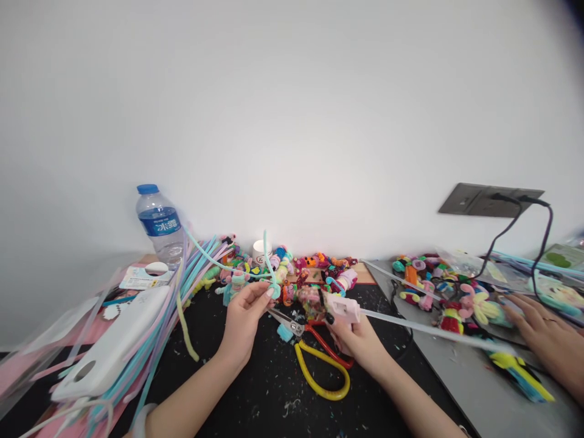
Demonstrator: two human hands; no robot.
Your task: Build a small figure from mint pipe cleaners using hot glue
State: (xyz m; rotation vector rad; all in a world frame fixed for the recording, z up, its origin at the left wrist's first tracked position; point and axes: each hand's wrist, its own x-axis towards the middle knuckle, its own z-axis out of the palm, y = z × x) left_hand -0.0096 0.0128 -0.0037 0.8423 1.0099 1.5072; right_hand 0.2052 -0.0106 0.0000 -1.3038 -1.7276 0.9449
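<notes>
The left hand (245, 313) pinches a pale mint, fuzzy, stick-like pipe cleaner (275, 289) above the flat black mat (255, 398); the right hand (354, 338) grips a pale pink plastic glue gun (345, 309), front end towards it. Drifting left, that likely hot end could burn the pinching hand.

Single head-worn view, forward and down over near desk (486, 398), facing wall (292, 121).

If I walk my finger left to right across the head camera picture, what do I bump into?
Blue-capped bottle → left hand pinching a light-blue fuzzy stem → pink glue gun in the right hand → another person's hand.
</notes>
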